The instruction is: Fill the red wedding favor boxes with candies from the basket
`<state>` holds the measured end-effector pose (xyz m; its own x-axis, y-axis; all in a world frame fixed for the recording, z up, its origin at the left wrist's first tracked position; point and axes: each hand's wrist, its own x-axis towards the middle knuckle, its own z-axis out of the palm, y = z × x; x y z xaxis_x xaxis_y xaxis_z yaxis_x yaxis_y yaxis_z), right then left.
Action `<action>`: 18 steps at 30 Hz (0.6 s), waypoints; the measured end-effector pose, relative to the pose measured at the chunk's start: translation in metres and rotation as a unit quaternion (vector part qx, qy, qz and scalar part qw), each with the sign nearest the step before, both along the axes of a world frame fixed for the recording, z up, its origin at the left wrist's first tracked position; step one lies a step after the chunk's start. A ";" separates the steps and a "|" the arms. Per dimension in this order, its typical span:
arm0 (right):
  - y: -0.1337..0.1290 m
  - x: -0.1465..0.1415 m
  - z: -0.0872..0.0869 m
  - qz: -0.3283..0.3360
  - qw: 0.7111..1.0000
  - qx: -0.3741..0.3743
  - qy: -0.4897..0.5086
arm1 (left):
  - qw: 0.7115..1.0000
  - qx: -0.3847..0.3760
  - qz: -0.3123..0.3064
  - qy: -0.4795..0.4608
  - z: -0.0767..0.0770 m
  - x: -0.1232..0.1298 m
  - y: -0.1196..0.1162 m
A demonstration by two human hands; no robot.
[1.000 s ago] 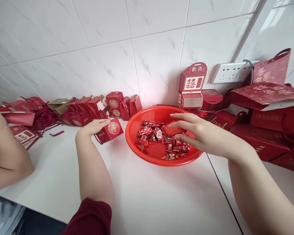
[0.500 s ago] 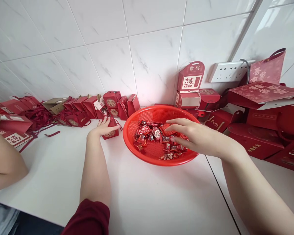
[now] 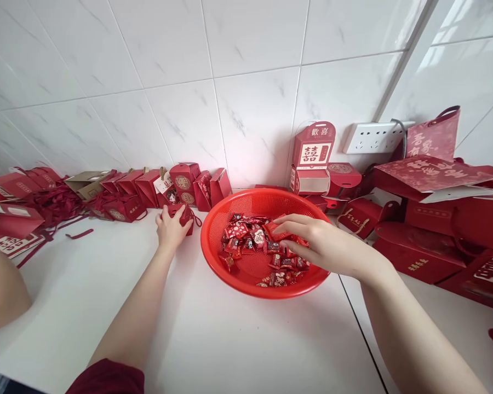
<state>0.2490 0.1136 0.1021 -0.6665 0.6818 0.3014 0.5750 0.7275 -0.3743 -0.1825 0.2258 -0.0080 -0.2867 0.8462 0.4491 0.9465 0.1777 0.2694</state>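
My left hand (image 3: 172,229) is around a small red gift box (image 3: 185,215) on the table, its fingers on the box's top and side. The hand hides part of the box, and a thin cord loop sticks out at its right. My right hand (image 3: 318,239) reaches over the right rim of a red plastic colander (image 3: 230,282). Its fingers are stretched and apart, just above the wrapped candies (image 3: 258,236), with nothing held. Several candies in red wrappers lie inside the colander.
Red gift boxes (image 3: 184,183) and a heap of dark red ribbons (image 3: 61,197) line the wall. More boxes (image 3: 419,257) are stacked at right under a power strip (image 3: 373,138). Another person's arm (image 3: 2,279) rests at far left.
My left hand has turned and now closes around the small box instead of lying flat on it. My right hand stays over the candies. The view has shifted slightly.
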 end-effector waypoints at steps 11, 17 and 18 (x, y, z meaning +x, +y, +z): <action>0.012 0.017 0.007 -0.033 0.996 -0.061 0.051 | 0.963 0.231 -0.100 0.094 0.126 -0.022 0.015; 0.027 0.017 0.003 -0.053 0.994 -0.091 0.039 | 0.960 0.248 -0.123 0.035 0.191 -0.014 0.096; 0.029 0.017 0.001 -0.059 0.993 -0.095 0.034 | 0.963 0.238 -0.124 0.022 0.190 -0.015 0.112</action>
